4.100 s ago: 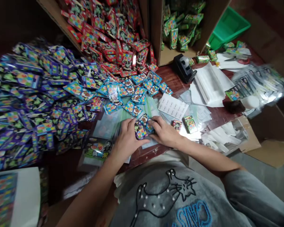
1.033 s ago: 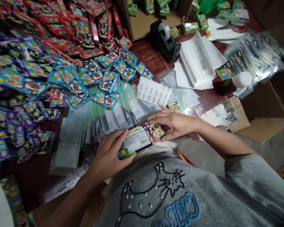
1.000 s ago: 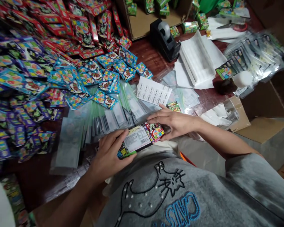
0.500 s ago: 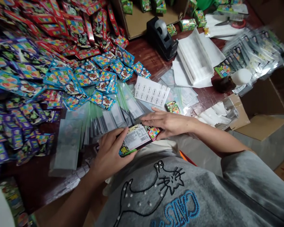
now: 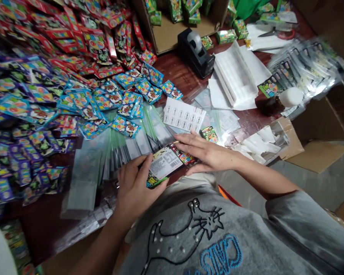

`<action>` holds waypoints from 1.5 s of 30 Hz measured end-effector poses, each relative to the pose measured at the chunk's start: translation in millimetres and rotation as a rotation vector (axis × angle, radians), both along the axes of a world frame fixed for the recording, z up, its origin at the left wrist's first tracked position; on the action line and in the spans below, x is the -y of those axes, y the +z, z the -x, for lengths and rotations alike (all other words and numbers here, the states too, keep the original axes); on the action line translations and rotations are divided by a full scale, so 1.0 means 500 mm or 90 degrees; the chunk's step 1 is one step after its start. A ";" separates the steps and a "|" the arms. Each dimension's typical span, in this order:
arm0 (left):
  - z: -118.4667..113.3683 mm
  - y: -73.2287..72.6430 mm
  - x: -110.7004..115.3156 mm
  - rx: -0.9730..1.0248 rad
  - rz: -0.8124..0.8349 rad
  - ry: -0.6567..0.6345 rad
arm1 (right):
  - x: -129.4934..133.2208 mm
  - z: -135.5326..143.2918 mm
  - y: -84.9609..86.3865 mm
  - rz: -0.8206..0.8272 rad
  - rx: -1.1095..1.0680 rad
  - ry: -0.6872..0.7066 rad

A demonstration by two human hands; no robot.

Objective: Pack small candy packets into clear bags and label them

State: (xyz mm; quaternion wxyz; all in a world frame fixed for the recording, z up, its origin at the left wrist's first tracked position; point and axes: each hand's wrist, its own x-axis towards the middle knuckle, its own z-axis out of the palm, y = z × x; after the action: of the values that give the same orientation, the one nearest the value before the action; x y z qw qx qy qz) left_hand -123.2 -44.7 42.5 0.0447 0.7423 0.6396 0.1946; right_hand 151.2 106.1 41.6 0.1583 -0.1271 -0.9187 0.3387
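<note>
My left hand [image 5: 137,185] is closed around the left end of a flat printed packet [image 5: 165,163], with the thumb along its edge. A white label with small print and a barcode covers most of the packet's face. At its right end is a colourful red-and-black printed part [image 5: 185,156]. Over that end lies my right hand [image 5: 208,152], fingers stretched out flat and thumb apart. Just beyond the right hand's knuckles sits a small green printed box [image 5: 209,134]. A sheet of round stickers [image 5: 184,114] lies behind the fingers.
Clear plastic sleeves [image 5: 84,179] fan out to the left, beneath blue packets [image 5: 126,126]. Red [image 5: 97,42] and purple packets [image 5: 23,160] pile up farther left. A tape dispenser [image 5: 196,53], white papers [image 5: 235,76], scissors [image 5: 278,34] and a white-capped bottle [image 5: 291,97] stand or lie right.
My right hand has slid slightly rightward and its thumb has moved away from the packet's red end. The left hand keeps its hold. The whole view has shifted a little.
</note>
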 end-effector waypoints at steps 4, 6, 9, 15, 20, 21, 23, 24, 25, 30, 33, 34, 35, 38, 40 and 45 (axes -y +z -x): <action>-0.027 -0.003 -0.003 -0.008 -0.014 0.029 | 0.048 0.022 -0.026 0.026 -0.025 -0.127; -0.039 -0.001 -0.004 -0.035 -0.045 0.029 | 0.063 0.033 -0.033 0.024 -0.056 -0.240; -0.047 0.000 -0.006 -0.082 -0.084 -0.002 | 0.072 0.047 -0.027 0.011 -0.066 -0.348; -0.053 -0.011 -0.006 -0.033 -0.054 0.003 | 0.080 0.066 -0.001 0.060 -0.074 -0.206; -0.023 -0.004 -0.012 0.131 0.128 0.088 | -0.006 -0.044 0.029 -0.003 0.083 -0.177; -0.010 -0.001 -0.017 0.173 0.180 0.116 | -0.033 -0.078 0.034 -0.009 0.141 -0.169; 0.014 0.004 -0.029 0.268 0.265 0.160 | -0.080 -0.135 0.037 -0.001 0.248 -0.149; 0.023 0.006 -0.038 0.317 0.293 0.168 | -0.097 -0.154 0.035 -0.001 0.284 -0.134; 0.029 0.008 -0.046 0.361 0.312 0.167 | -0.107 -0.166 0.033 -0.005 0.306 -0.120; 0.022 0.019 -0.080 0.521 0.387 0.152 | -0.110 -0.137 0.048 -0.087 0.192 -0.068; 0.010 0.026 -0.094 0.632 0.443 0.143 | -0.116 -0.079 0.087 -0.128 0.059 -0.044; 0.007 0.028 -0.099 0.659 0.437 0.135 | -0.121 -0.056 0.101 -0.142 0.036 -0.038; 0.003 0.029 -0.104 0.677 0.419 0.127 | -0.126 -0.033 0.115 -0.155 0.027 -0.031; -0.010 0.032 -0.115 0.713 0.371 0.115 | -0.141 0.030 0.151 -0.147 0.077 0.042; -0.023 0.032 -0.118 0.744 0.358 0.136 | -0.150 0.056 0.170 -0.098 0.142 0.105; -0.062 0.024 -0.119 0.856 0.282 0.210 | -0.182 0.085 0.201 0.040 0.154 0.226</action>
State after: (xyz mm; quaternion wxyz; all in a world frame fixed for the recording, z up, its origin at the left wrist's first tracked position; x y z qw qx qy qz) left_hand -92.3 14.7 54.7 0.5475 0.3300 0.6018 0.4787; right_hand 108.8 197.2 142.1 -0.0196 -0.0078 -0.9279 0.3723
